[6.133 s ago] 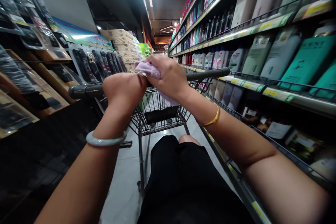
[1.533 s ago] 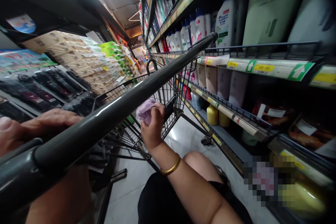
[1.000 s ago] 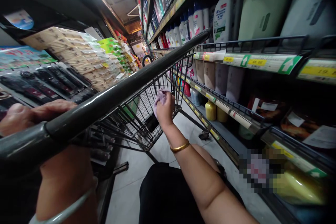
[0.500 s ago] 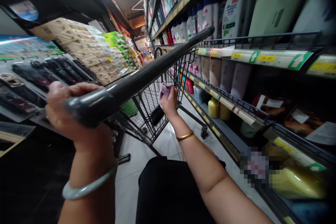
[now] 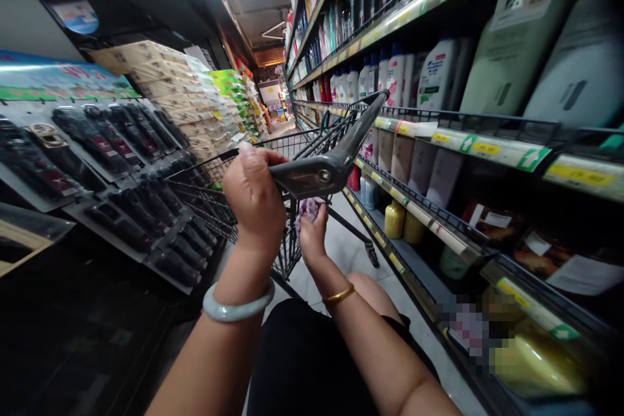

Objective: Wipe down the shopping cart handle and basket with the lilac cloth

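My left hand [image 5: 255, 201], with a pale bangle on its wrist, is wrapped round the dark handle [image 5: 307, 175] of a shopping cart. The handle's near end points toward me, and a round bolt shows on its side. Below it, my right hand [image 5: 314, 234] is closed on a crumpled light-purple cloth [image 5: 307, 211]. The cloth is up against the rear of the black wire cart [image 5: 205, 185]; the exact spot it touches is hidden. A gold bangle circles the right wrist.
Shelves [image 5: 458, 140] with bottles and price tags line the right side. On the left hangs a rack of packaged belts [image 5: 112, 136], beside stacked cartons [image 5: 166, 81]. A cart wheel [image 5: 372, 255] stands on the tiled floor [image 5: 346, 240]. My dark-clothed lap [image 5: 297, 364] is close below.
The cart has swung round, so its handle points more away from me and its end shows. My left hand has shifted right with it. The cloth stays in my right hand, now lower in view.
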